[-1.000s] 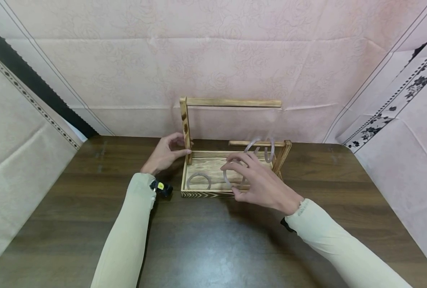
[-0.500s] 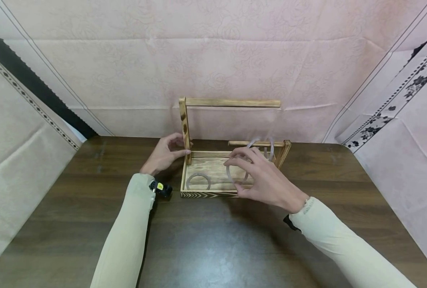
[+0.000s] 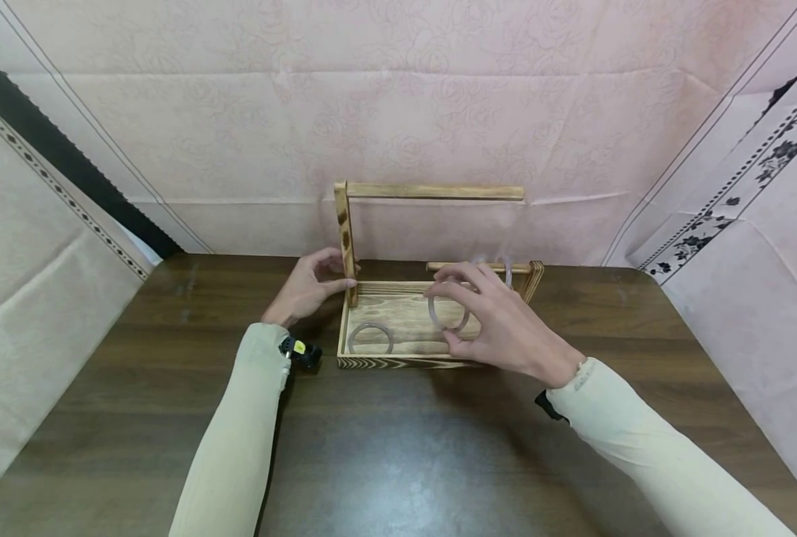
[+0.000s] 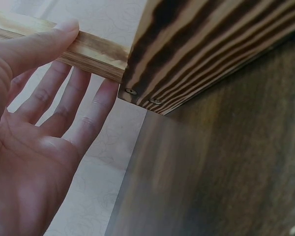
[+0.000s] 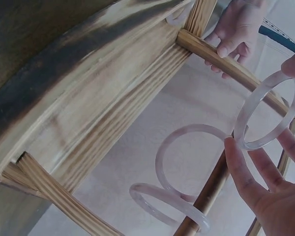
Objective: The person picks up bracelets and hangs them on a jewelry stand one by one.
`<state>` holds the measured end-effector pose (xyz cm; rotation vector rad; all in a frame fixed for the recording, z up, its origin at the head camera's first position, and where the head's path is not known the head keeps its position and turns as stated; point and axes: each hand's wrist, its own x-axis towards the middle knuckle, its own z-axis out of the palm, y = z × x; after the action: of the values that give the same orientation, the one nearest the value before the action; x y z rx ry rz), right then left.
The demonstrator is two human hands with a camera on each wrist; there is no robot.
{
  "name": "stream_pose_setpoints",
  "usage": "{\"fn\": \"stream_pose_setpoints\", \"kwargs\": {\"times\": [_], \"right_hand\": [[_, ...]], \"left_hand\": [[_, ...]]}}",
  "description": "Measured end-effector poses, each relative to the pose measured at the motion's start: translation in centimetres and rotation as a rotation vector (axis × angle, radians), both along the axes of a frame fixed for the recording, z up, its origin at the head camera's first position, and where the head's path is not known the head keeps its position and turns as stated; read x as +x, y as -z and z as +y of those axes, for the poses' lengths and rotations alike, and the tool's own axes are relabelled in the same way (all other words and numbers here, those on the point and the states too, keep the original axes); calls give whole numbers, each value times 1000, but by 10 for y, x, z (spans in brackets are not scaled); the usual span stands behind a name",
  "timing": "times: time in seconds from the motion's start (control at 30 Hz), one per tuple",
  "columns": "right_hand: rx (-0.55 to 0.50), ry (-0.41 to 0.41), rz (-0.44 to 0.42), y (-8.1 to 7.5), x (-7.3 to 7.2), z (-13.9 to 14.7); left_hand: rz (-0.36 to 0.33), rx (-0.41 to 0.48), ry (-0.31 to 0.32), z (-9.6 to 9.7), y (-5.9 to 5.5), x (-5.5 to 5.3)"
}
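Observation:
A wooden rack [image 3: 347, 231] with a shallow tray base stands at the back of the table. My left hand [image 3: 310, 289] grips its left upright, thumb on one side and fingers behind, as the left wrist view also shows. My right hand [image 3: 506, 328] pinches a translucent pale bangle [image 5: 240, 120] between thumb and fingers, above the tray. In the right wrist view this bangle is close to the free end of the short lower rod [image 5: 215, 184]. Two similar bangles hang on that rod, one bangle [image 5: 160, 157] nearer its tip, the other bangle [image 5: 137, 189] farther along.
Another pale bangle [image 3: 372, 326] lies at the left of the tray [image 3: 398, 306]. A longer upper bar [image 3: 435, 192] spans above it. Patterned light cloth [image 3: 405, 112] rises right behind the brown table [image 3: 372, 447].
My right hand has lifted the bangle from the tray and moved slightly right and back, toward the short rod. The left hand has stayed on the upright.

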<state>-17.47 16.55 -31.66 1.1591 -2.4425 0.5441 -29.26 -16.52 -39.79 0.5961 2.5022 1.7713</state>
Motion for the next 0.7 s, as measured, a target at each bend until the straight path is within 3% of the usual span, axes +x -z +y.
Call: {"fn": "stream_pose_setpoints", "kwargs": {"times": [0.27, 0.7], "right_hand": [[-3, -5, 19, -5, -4, 1], [11, 16, 24, -12, -9, 7]], "left_hand": [[-13, -22, -15, -1, 0, 1], [-38, 22, 2, -1, -1, 1]]}}
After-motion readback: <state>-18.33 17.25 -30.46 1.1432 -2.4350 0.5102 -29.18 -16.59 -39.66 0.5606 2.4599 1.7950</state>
